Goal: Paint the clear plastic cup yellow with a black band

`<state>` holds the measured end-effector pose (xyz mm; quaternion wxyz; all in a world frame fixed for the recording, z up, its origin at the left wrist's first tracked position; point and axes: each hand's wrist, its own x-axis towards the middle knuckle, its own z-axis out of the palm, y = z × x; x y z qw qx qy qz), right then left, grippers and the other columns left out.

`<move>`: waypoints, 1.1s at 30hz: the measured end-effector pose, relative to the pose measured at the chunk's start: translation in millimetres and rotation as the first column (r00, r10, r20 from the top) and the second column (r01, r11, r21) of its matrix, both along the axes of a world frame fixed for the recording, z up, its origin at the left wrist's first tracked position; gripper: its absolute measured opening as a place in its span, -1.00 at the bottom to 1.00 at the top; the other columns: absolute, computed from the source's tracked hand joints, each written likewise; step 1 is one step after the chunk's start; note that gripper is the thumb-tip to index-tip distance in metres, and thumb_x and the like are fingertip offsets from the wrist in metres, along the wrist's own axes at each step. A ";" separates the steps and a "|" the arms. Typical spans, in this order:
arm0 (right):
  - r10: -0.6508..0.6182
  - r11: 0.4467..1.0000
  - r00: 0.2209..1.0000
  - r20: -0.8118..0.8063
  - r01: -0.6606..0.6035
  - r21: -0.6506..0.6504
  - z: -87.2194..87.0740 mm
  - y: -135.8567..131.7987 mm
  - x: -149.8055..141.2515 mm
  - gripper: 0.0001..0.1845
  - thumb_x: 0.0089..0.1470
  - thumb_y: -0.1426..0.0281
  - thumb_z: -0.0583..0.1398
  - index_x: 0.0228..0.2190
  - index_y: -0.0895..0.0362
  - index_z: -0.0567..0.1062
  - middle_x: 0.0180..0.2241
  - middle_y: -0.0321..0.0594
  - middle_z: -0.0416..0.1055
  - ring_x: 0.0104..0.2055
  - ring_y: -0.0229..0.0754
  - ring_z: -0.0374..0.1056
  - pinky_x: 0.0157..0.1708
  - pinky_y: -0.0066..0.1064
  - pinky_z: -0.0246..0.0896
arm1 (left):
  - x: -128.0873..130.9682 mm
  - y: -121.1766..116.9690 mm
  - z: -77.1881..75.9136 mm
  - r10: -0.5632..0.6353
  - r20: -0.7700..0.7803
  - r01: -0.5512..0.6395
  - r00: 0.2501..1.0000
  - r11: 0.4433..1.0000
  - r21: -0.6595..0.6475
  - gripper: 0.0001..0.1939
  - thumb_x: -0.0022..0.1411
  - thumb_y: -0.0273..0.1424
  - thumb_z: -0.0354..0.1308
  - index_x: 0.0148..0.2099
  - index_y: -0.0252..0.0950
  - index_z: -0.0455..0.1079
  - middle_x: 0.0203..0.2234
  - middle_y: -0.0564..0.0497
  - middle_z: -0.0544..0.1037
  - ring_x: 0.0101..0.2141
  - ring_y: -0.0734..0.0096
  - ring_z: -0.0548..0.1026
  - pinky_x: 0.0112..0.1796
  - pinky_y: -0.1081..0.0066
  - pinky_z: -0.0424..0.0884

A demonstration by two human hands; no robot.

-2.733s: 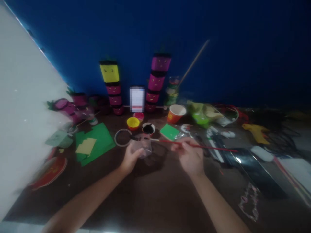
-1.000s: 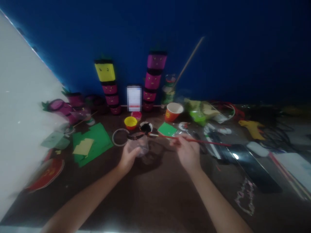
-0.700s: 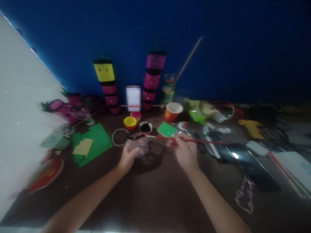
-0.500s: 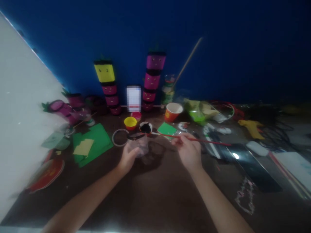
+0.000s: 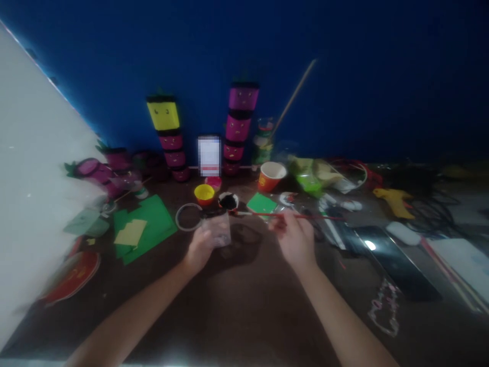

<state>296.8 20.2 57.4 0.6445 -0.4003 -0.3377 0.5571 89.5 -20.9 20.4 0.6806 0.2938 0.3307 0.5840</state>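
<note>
My left hand (image 5: 200, 248) is closed around a clear plastic cup (image 5: 220, 232), tilted, with a dark band near its rim. In my right hand (image 5: 296, 238), the fingers pinch a thin red-handled paintbrush (image 5: 263, 214). Its tip points left toward the cup, close to the rim; whether they touch I cannot tell. Just beyond the brush tip stands a small pot of black paint (image 5: 228, 202). A yellow cup (image 5: 204, 193) sits to the left of that pot. Near the left hand lies a clear ring (image 5: 189, 217).
Green paper (image 5: 145, 229) lies at left. Purple stacked figures (image 5: 240, 127) and a pixelated screen (image 5: 209, 155) stand at the back by a red paper cup (image 5: 271, 177). To the right are a yellow glue gun (image 5: 395, 201), a dark phone (image 5: 399, 265) and a beaded bracelet (image 5: 385, 308).
My left hand has turned the plastic cup slightly, so the dark band shows less. The brush has shifted a little to the left and levelled. Its handle's far end now sits farther left.
</note>
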 end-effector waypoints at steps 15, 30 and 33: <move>-0.008 1.000 1.000 0.028 0.009 -0.029 -6.2 1.1 -4.9 -0.65 -0.18 0.18 0.34 -0.54 0.17 0.39 -0.67 -0.35 0.38 -0.63 -0.32 0.33 -0.59 -0.47 0.30 | -0.8 -0.6 -3.3 -0.024 -0.042 0.025 0.999 0.999 0.045 -0.47 -0.09 -0.13 0.20 -0.08 -0.33 0.42 -0.25 -0.15 0.54 -0.28 0.20 0.48 -0.36 0.33 0.36; -0.029 0.998 0.998 -0.051 0.026 -0.062 -7.2 2.5 -4.2 -0.65 -0.24 0.21 0.38 -0.55 0.18 0.40 -0.66 -0.36 0.39 -0.63 -0.36 0.32 -0.62 -0.53 0.27 | -1.9 -1.1 -1.0 -0.027 0.025 0.027 0.999 1.000 0.005 -0.47 -0.09 -0.15 0.19 -0.08 -0.35 0.43 -0.25 -0.17 0.54 -0.26 0.20 0.47 -0.33 0.33 0.36; -0.006 0.998 0.997 -0.077 0.001 -0.066 -6.4 2.1 -4.1 -0.66 -0.25 0.23 0.39 -0.56 0.19 0.41 -0.67 -0.37 0.38 -0.64 -0.37 0.30 -0.63 -0.55 0.26 | -2.2 -1.4 -1.4 -0.038 0.023 0.037 0.999 0.999 0.008 -0.47 -0.10 -0.15 0.19 -0.09 -0.35 0.43 -0.27 -0.16 0.55 -0.27 0.19 0.48 -0.34 0.33 0.36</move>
